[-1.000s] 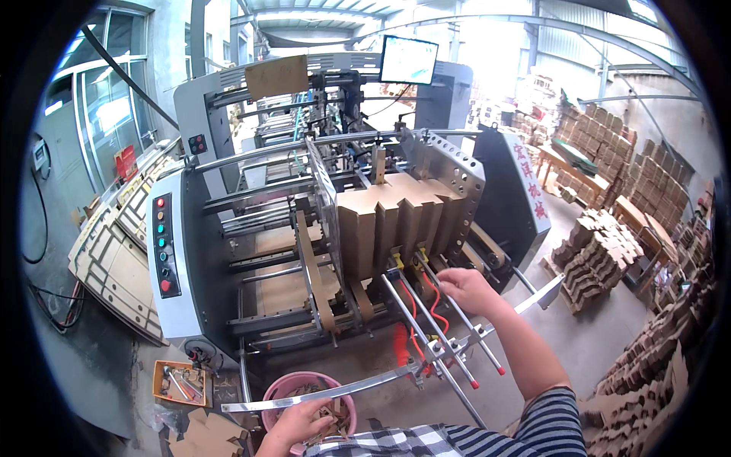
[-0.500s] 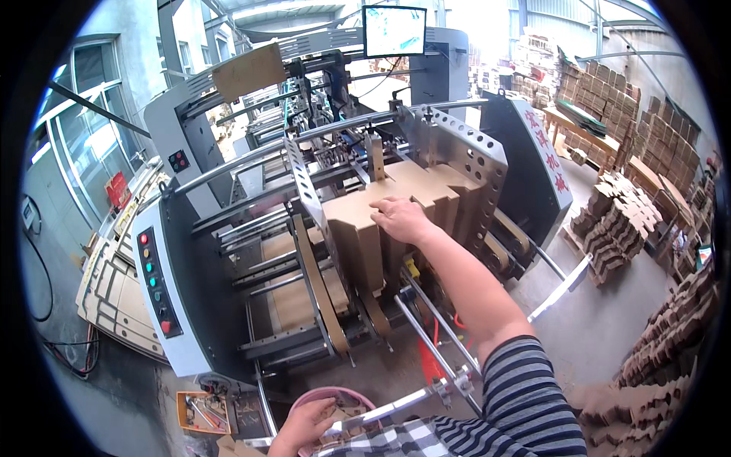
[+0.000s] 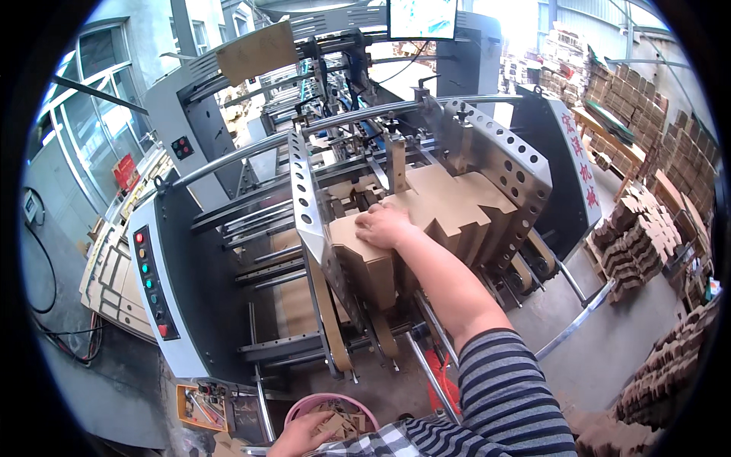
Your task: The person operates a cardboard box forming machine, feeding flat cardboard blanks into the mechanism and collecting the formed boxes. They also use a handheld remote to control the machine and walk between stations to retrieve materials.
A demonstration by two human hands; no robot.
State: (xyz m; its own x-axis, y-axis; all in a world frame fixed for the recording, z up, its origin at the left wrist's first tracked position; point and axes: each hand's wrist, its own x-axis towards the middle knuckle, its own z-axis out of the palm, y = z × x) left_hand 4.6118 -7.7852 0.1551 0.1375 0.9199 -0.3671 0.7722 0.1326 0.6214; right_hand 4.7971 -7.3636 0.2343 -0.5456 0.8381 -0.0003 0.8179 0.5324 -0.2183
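A stack of brown die-cut cardboard blanks [image 3: 449,199] sits in the machine's feed, between two perforated metal side plates. My right hand [image 3: 383,225] is on the stack's left part, its fingers curled over the far edge there; the fingertips are partly hidden. At the lower edge, my left hand [image 3: 301,434] hangs by the pink basket [image 3: 295,404], fingers stretched out and nothing held. Cardboard scraps [image 3: 346,423] lie in that basket. The left perforated side plate [image 3: 304,198] stands just left of my right hand.
The machine's dark left housing carries a button panel [image 3: 152,282]. Steel rods and feed belts [image 3: 324,320] run below the stack. A monitor [image 3: 421,19] is above. An orange tool tray [image 3: 202,407] lies at lower left. Cardboard piles [image 3: 636,236] stand on the right.
My right hand has shifted to the stack's far left edge and its fingers have curled more. A gap now shows behind the stack's left part. The whole view has tilted down slightly.
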